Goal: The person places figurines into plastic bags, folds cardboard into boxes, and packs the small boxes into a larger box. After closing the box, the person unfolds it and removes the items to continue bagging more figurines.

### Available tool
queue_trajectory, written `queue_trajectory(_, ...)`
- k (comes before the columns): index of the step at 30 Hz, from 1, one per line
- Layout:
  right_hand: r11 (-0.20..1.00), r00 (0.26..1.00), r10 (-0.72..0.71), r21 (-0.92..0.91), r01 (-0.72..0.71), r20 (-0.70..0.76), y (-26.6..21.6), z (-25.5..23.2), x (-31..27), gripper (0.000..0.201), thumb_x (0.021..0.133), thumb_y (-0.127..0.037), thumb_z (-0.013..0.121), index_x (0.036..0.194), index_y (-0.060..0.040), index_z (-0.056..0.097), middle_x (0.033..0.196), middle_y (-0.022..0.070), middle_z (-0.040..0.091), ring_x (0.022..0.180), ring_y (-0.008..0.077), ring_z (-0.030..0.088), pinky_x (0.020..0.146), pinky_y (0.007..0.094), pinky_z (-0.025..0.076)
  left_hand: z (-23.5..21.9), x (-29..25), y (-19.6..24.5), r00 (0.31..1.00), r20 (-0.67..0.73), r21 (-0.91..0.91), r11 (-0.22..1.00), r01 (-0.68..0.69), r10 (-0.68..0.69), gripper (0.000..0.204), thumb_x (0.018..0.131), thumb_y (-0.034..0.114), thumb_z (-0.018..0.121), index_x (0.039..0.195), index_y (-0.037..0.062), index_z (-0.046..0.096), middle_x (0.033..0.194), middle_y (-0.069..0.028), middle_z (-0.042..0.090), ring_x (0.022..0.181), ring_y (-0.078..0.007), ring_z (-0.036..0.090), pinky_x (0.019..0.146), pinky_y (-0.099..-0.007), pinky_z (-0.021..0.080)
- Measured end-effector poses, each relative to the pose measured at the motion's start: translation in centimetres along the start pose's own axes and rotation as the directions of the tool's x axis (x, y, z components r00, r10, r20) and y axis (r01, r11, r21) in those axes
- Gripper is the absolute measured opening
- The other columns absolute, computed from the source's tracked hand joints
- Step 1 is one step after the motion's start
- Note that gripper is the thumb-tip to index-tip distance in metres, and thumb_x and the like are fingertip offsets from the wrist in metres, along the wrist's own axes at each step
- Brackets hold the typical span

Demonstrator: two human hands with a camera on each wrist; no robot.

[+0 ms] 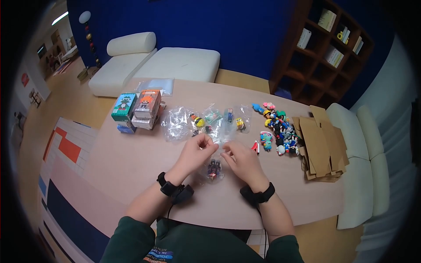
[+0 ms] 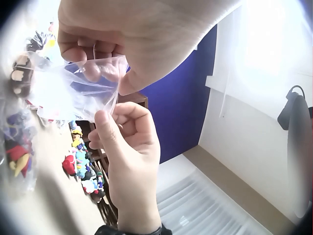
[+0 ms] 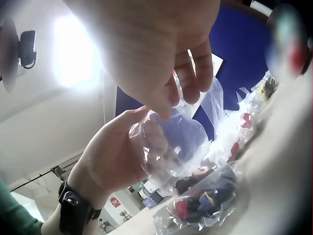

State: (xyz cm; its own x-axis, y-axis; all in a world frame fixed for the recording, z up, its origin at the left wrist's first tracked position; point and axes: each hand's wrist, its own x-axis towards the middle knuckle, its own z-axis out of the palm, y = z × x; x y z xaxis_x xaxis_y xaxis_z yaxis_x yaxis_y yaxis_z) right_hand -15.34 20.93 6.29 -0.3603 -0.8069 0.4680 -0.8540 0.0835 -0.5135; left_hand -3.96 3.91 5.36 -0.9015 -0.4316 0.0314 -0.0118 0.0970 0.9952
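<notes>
Between the two hands a clear plastic bag (image 2: 95, 90) is stretched above the table, its mouth edge wide. My left hand (image 1: 195, 153) pinches one side of that edge with thumb and fingers. On the opposite side, my right hand (image 1: 243, 164) holds the film between its thumb and curled fingers. Just below the hands, a small dark toy figure (image 1: 214, 170) with red parts lies on the table in its own clear bag. A brown-headed figure (image 2: 22, 76) shows past the held bag in the left wrist view.
Beyond the hands lie crumpled clear bags (image 1: 177, 122) and bagged figures. Toy boxes (image 1: 147, 105) are stacked at the left. Loose figures (image 1: 280, 127) form a pile at the right, beside flattened cardboard (image 1: 322, 144). A red and white piece (image 1: 255, 147) lies near the right hand.
</notes>
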Motion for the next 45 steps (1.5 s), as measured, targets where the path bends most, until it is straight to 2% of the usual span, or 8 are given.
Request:
queue_trajectory(10,0.966,0.963,0.254,0.079,-0.248,-0.088,-3.1,-2.8,2.6,0.016,0.092,-0.014,0.07,0.1,-0.0053,0.06,0.076,0.0056,0.059,0.067,0.0181,0.06,0.06,0.033,0.047,-0.1,1.4,3.2,0.979,0.079,0.06,0.979,-0.195,0.19,0.036,0.092,0.027,0.076,0.114,0.0045,0.059,0.104,-0.0029,0.064,0.095,-0.0081,0.062,0.079,-0.028,0.053)
queue_trajectory(13,0.886,0.907,0.383,0.349,-0.306,-0.176,-2.2,-4.0,2.6,0.01,0.097,-0.01,0.064,0.101,-0.0036,0.058,0.072,0.0012,0.057,0.064,0.009,0.054,0.057,0.0275,0.042,0.2,2.3,1.7,0.904,0.412,-0.131,0.989,-0.062,0.111,0.048,0.091,0.029,0.078,0.127,0.0037,0.059,0.123,-0.0072,0.065,0.114,-0.015,0.063,0.099,-0.0338,0.052)
queue_trajectory(22,0.729,0.802,0.558,0.587,-0.351,-0.214,-0.6,-4.7,1.7,0.009,0.101,-0.005,0.055,0.105,-0.0024,0.062,0.072,-0.0039,0.053,0.063,0.003,0.048,0.057,0.0206,0.04,2.1,2.7,-1.3,0.961,0.254,-0.6,0.76,0.248,-0.113,0.036,0.103,0.033,0.061,0.129,0.0094,0.054,0.108,-0.0008,0.064,0.105,-0.0135,0.064,0.09,-0.0313,0.052)
queue_trajectory(26,0.576,0.732,0.662,0.734,-0.36,-0.16,1.0,-4.2,1.1,0.015,0.099,-0.007,0.054,0.108,-0.0013,0.065,0.076,-0.0016,0.057,0.069,0.0062,0.051,0.066,0.0226,0.039,2.2,1.0,0.2,0.828,0.549,-0.562,0.682,0.468,-0.115,0.051,0.102,0.03,0.064,0.141,0.0101,0.038,0.107,-0.0047,0.064,0.102,-0.0162,0.064,0.089,-0.0342,0.054)
queue_trajectory(34,0.303,0.777,0.621,0.885,-0.354,0.098,4.3,-3.9,-1.4,0.027,0.098,-0.009,0.053,0.123,0.0007,0.06,0.082,0.0027,0.062,0.079,0.014,0.061,0.082,0.0311,0.05,1.2,2.9,-0.9,0.979,0.13,-0.519,0.83,0.203,-0.158,0.034,0.1,0.022,0.066,0.126,0.0005,0.065,0.102,-0.0039,0.071,0.084,-0.0058,0.063,0.07,-0.0204,0.051)
queue_trajectory(37,0.004,0.86,0.411,0.942,-0.335,0.304,5.7,-2.3,-2.7,0.047,0.101,-0.021,0.056,0.141,0.0012,0.047,0.091,0.011,0.072,0.097,0.029,0.069,0.101,0.0463,0.049,1.5,3.3,-1.3,0.995,0.026,-0.299,0.949,0.104,-0.101,0.024,0.098,0.02,0.067,0.113,0.0021,0.073,0.099,-0.0044,0.072,0.082,-0.0083,0.064,0.071,-0.0244,0.052)
queue_trajectory(39,-0.036,0.863,0.391,0.942,-0.333,0.321,6.3,-2.1,-3.9,0.05,0.1,-0.025,0.058,0.142,0.0002,0.047,0.105,0.0131,0.071,0.109,0.0306,0.065,0.104,0.0472,0.047,1.8,3.4,-0.9,0.958,-0.097,-0.015,0.962,-0.271,0.269,0.019,0.098,0.015,0.065,0.106,0.0008,0.074,0.098,-0.004,0.07,0.083,-0.0095,0.063,0.069,-0.0242,0.049)
queue_trajectory(45,-0.077,0.896,0.335,0.956,-0.282,0.291,7.2,-0.7,-5.2,0.059,0.096,-0.031,0.066,0.145,-0.0037,0.047,0.147,0.0132,0.052,0.14,0.0302,0.046,0.111,0.0481,0.041,2.8,4.0,3.3,0.897,-0.092,0.175,0.894,-0.413,0.433,0.017,0.097,0.016,0.067,0.103,0.0027,0.075,0.091,-0.0041,0.069,0.084,-0.0109,0.062,0.069,-0.0254,0.047)
